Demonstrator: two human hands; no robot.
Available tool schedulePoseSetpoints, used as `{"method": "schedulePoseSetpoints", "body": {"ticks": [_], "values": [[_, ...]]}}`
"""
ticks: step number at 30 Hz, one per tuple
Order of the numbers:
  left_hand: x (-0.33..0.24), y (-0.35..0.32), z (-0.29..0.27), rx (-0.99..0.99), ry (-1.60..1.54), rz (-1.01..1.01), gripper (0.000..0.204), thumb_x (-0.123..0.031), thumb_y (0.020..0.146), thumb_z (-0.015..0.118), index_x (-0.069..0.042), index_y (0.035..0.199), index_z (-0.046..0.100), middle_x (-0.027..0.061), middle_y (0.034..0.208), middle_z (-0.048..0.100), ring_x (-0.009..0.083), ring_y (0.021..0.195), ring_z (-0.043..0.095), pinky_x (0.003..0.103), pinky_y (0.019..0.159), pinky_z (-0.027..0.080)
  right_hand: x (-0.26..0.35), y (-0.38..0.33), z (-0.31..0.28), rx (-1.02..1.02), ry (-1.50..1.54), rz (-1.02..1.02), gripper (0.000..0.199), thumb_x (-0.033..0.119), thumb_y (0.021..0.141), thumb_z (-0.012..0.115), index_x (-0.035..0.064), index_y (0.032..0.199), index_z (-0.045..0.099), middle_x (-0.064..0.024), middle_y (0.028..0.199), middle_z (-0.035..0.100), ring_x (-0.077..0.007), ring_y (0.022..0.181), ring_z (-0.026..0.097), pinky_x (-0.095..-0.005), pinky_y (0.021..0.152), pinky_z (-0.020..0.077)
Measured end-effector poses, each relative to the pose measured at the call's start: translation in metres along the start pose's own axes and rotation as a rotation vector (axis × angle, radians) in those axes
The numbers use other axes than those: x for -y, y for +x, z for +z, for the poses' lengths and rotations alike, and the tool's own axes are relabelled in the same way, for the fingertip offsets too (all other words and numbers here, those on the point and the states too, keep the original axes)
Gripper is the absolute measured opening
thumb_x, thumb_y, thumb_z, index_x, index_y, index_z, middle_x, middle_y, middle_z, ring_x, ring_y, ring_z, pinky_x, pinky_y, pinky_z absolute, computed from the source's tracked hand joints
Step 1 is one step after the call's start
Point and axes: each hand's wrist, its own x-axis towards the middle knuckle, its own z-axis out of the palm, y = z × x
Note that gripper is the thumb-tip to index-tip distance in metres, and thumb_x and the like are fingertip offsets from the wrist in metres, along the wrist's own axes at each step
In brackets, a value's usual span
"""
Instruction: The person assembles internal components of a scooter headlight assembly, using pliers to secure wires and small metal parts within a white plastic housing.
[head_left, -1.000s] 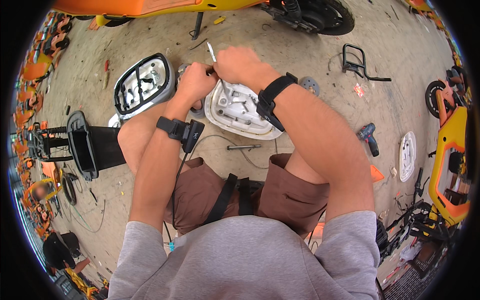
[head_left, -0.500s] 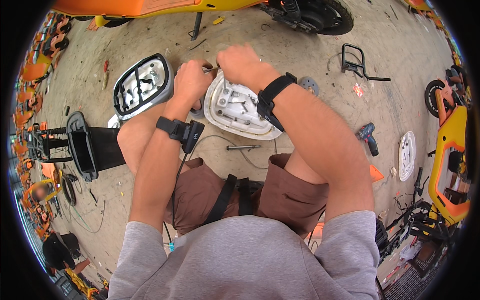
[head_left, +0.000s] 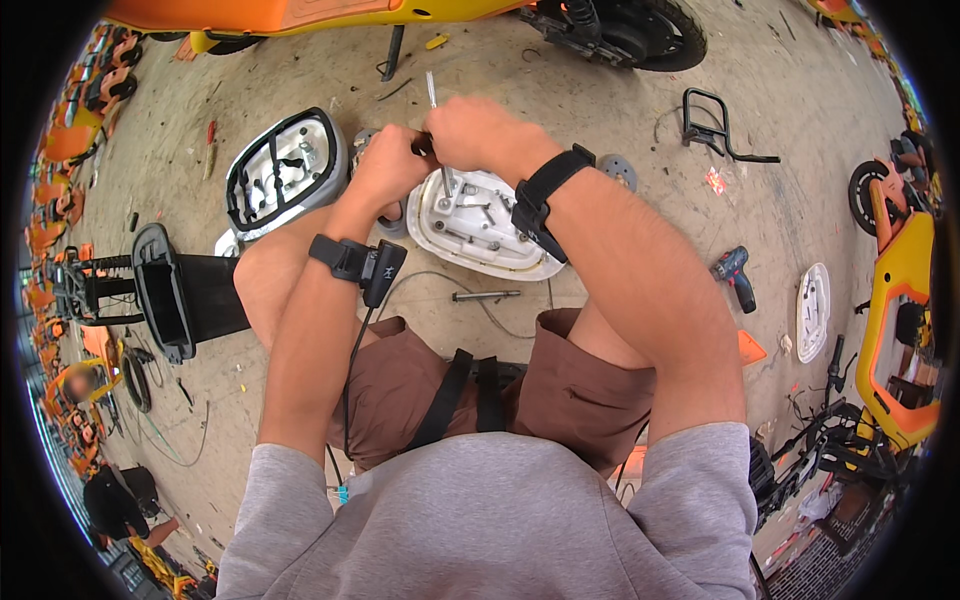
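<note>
A white plastic scooter panel (head_left: 487,238) lies inside-up on the concrete floor in front of my knees. My right hand (head_left: 470,130) is closed around a thin metal screwdriver (head_left: 443,182) that stands upright with its tip down on the panel. My left hand (head_left: 388,165) is closed too, pressed against the right hand at the tool's shaft. Both wrists wear black bands.
A grey-rimmed scooter cover (head_left: 283,173) lies left of the panel, a black box part (head_left: 170,293) further left. A metal rod (head_left: 485,295) lies by my knee. A cordless drill (head_left: 735,272), black rack (head_left: 712,125), white panel (head_left: 812,312) and orange scooters (head_left: 905,300) stand around.
Both hands shifted slightly on the panel and the screwdriver now stands more upright, its top showing above my right hand again.
</note>
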Motion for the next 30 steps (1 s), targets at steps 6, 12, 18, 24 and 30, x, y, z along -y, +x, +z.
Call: {"method": "schedulePoseSetpoints", "body": {"ticks": [6,12,18,24,30], "values": [[-0.001,-0.003,-0.008,0.097,-0.136,-0.016,0.034,-0.017,0.075,0.079,0.005,0.099,0.073,0.0261,0.089,0.071,0.0328,0.08,0.072,0.039,0.073,0.054,-0.002,-0.006,-0.005,0.03,0.068,0.015,0.024,0.015,0.082,0.066,0.0019,0.1,0.074,-0.0192,0.103,0.073,-0.0352,0.097,0.07,-0.0424,0.083,0.0561],[-0.004,0.001,-0.007,-0.194,0.069,0.003,0.032,-0.012,0.078,0.074,0.001,0.106,0.072,0.0243,0.09,0.071,0.0379,0.085,0.07,0.042,0.075,0.053,-0.004,-0.002,0.0,0.007,0.034,-0.026,0.022,0.011,0.08,0.068,0.0013,0.099,0.074,-0.0196,0.104,0.072,-0.0351,0.098,0.069,-0.0417,0.083,0.0565],[-0.003,0.0,-0.004,-0.199,0.15,0.012,0.033,-0.018,0.082,0.072,-0.009,0.113,0.072,0.0233,0.095,0.071,0.0413,0.093,0.068,0.045,0.082,0.054,-0.005,-0.005,0.0,0.004,0.001,-0.082,0.019,0.007,0.083,0.064,0.0002,0.098,0.073,-0.019,0.103,0.072,-0.0355,0.098,0.069,-0.0417,0.083,0.0567],[0.0,0.0,-0.002,-0.172,0.283,-0.022,0.03,-0.031,0.084,0.071,-0.006,0.099,0.077,0.0244,0.093,0.071,0.0412,0.091,0.068,0.045,0.079,0.055,0.0,-0.003,0.002,-0.136,-0.141,-0.054,0.016,0.01,0.081,0.067,0.0051,0.095,0.074,-0.0166,0.101,0.073,-0.0317,0.102,0.068,-0.0453,0.086,0.0522],[-0.001,0.003,-0.001,-0.081,0.249,-0.079,0.039,-0.036,0.083,0.071,0.002,0.094,0.076,0.0274,0.089,0.07,0.0413,0.082,0.069,0.045,0.075,0.056,-0.008,0.004,0.012,-0.489,-0.062,-0.059,0.016,0.009,0.079,0.065,0.0045,0.091,0.074,-0.0198,0.096,0.071,-0.0374,0.092,0.067,-0.0479,0.083,0.0505]]}}
